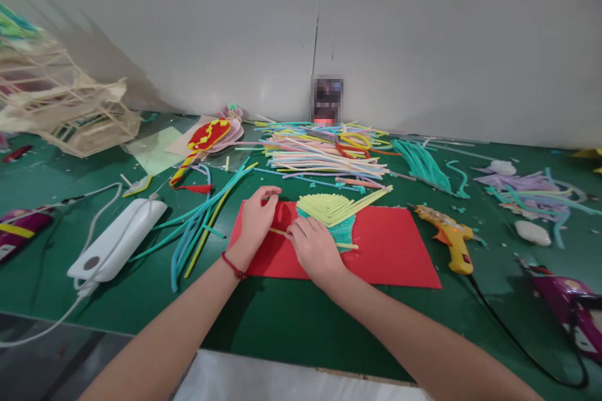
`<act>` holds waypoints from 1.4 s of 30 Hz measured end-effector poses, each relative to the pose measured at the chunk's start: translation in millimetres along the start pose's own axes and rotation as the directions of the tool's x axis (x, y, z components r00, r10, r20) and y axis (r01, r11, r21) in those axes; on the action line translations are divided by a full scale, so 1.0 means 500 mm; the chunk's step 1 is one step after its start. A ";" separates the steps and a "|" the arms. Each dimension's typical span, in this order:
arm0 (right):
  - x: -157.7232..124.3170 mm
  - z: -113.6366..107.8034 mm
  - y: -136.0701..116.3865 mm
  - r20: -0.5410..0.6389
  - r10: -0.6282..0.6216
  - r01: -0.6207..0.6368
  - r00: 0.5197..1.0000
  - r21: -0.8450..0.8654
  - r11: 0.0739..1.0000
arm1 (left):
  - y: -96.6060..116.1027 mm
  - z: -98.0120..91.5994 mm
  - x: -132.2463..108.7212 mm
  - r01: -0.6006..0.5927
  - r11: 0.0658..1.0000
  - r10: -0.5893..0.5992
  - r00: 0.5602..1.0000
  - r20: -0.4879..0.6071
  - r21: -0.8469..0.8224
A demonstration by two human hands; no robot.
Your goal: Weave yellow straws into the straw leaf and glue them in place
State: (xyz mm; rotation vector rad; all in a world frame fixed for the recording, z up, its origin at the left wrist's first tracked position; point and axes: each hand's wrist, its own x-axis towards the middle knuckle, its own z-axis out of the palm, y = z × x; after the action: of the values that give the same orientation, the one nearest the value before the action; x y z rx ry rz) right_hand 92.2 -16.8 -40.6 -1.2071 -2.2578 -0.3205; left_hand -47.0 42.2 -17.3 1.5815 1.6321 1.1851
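Note:
A red sheet [390,244] lies on the green table in front of me. On it is a shape of yellow-green pipe cleaners [324,207] set in a V pattern, over a teal pipe-cleaner patch [347,230]. My right hand [316,249] rests on the sheet with its fingers closed on a single yellow pipe cleaner [347,245], which crosses the teal patch below the V. My left hand [258,216] is at the sheet's left side by that strip's left end. Its fingers are bent and a little apart, with nothing visible between them.
Several loose pipe cleaners [329,163] are piled at the back, with scissors [353,141] on top. A yellow glue gun [449,235] with a black cord lies right. At left are a white power bank [120,238] with cables and a red-and-yellow pipe-cleaner piece [210,136].

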 end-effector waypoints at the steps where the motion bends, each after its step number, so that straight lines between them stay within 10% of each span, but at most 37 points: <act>1: 0.004 -0.002 0.002 0.005 -0.001 0.001 1.000 0.000 1.000 | 0.002 0.003 0.005 -0.006 1.000 0.006 1.000 0.007 -0.001; 7: 0.030 -0.094 0.056 0.125 -0.159 0.138 0.979 0.164 0.977 | -0.007 0.004 0.016 -0.028 1.000 0.026 0.995 -0.092 -0.012; 13: 0.009 -0.181 0.164 0.159 0.045 -0.107 0.986 0.407 0.907 | 0.022 0.004 0.015 -0.043 0.995 0.036 0.996 -0.077 -0.091; 21: -0.052 -0.152 0.209 0.168 0.370 -0.400 0.914 0.526 0.750 | 0.046 0.028 -0.015 -0.184 0.976 0.196 0.974 0.111 -0.115; 32: -0.058 -0.182 0.247 0.208 0.520 -0.539 0.829 0.544 0.643 | 0.057 0.011 -0.044 -0.487 0.866 0.444 0.855 0.268 0.118; 42: -0.061 -0.161 0.238 0.264 0.499 -0.559 0.826 0.502 0.660 | 0.051 0.013 -0.041 -0.405 0.887 0.341 0.898 0.277 0.223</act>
State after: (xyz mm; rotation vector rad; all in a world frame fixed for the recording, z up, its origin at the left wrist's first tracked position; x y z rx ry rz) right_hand 232.3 -6.6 2.2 -1.4812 -1.7494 0.6172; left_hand -26.7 21.3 -1.6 2.2047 1.4219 0.9322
